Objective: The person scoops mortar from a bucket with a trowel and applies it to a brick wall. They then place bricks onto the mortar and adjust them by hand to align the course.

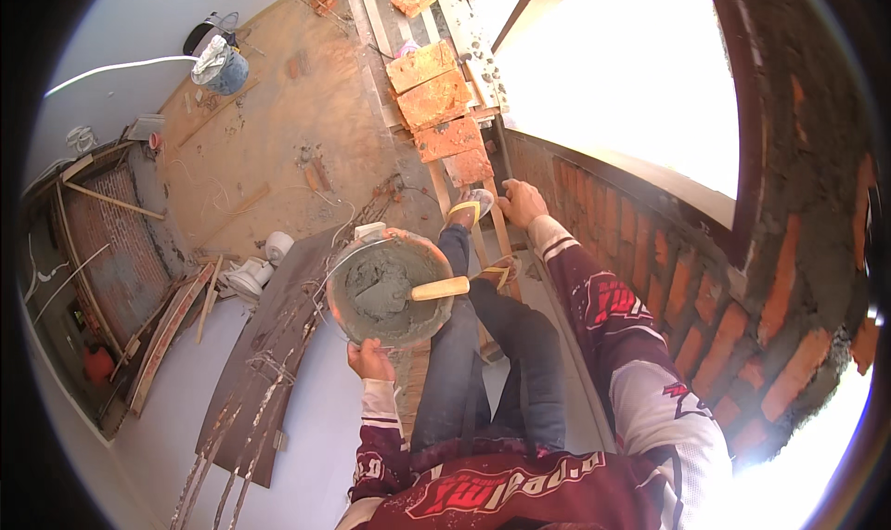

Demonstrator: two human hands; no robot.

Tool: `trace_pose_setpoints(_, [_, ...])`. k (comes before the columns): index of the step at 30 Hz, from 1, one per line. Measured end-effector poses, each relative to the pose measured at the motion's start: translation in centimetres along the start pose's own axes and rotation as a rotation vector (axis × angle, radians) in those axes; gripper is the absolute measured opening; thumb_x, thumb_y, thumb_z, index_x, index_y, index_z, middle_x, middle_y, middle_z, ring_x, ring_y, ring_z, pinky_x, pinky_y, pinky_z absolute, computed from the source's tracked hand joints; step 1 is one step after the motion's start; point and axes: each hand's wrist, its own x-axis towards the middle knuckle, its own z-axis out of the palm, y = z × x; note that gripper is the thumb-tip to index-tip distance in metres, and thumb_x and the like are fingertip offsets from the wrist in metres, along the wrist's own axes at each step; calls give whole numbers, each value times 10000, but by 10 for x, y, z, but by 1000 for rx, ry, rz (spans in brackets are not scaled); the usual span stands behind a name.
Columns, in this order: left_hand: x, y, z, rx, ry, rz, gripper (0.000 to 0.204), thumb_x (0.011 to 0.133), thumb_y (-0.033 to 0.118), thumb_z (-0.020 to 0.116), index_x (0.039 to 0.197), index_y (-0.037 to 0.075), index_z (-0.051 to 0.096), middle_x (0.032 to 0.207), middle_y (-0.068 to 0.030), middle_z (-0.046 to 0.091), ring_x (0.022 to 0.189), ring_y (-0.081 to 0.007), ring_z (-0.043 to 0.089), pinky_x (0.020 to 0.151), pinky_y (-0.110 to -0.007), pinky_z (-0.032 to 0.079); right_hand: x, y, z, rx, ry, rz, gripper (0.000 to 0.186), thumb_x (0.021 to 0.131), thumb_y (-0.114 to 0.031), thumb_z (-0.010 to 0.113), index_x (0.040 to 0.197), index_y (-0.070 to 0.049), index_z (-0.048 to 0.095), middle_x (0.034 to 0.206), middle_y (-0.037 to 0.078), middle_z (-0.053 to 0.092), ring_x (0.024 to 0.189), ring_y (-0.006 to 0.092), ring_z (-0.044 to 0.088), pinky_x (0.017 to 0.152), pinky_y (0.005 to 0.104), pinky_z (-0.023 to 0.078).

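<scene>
My left hand (pixel 371 359) grips the near rim of a round bucket (pixel 338 300) filled with wet grey mortar (pixel 375 284). A trowel stands in the mortar; its blade is buried and its wooden handle (pixel 440 289) points right over the rim. My right hand (pixel 522 202) is off to the right, near the low brick wall and the end of the brick row. Its fingers are curled, and whatever is under them is hidden. Ahead of my feet, several orange bricks (pixel 434 99) lie in a row on wooden planks.
A brick wall (pixel 687 316) with mortar joints runs along the right below a bright window opening (pixel 631 75). Twisted steel bars (pixel 269 368) and a brown board (pixel 251 409) lie at left. A blue bucket (pixel 227 73) stands far left on the dusty floor (pixel 269 140).
</scene>
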Motion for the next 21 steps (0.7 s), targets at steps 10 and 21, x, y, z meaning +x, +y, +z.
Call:
trace_pose_setpoints(10, [55,-76,-16,-97,201,-36,525,761,-50,531,1280,27,561,1224,-99,643,1086,-261,649,892,-436,571,316,25,95,75,200,-279,951,729,-173,850,1447,133,306,1341,348,477,1264,454,511,1063,459,444])
trace_pose_setpoints(21, [67,-91,9,-119,201,-141,518,763,-83,523,1260,48,588,1217,-85,656,1123,-250,633,977,-440,539,295,10,117,-619,371,-619,1256,687,-401,908,1650,-224,121,1519,259,375,1384,455,386,1176,584,280])
